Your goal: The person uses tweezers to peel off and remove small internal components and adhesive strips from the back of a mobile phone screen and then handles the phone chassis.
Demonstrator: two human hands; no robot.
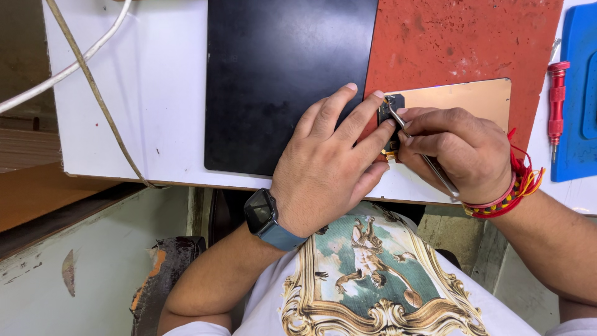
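Two hands at work, one small part between them. Left hand (326,165) lies flat, fingers (339,106) spread a little, the tips pressing on one small dark component (390,121) at the near edge of the worktop (149,81). Right hand (460,152) — fingers pressed together, pinching one thin metal tool (429,163) — holds the tool's tip against the top of that component.

The component sits at the left end of one copper-coloured plate (463,96), over one red mat (460,37). One black mat (280,74) lies just left of it. One red screwdriver (557,106) rests beside one blue pad (581,87) (far right, partly cut off).

Worktop white; two cables (74,62) cross its left corner. Below, worn pale flooring (81,274).
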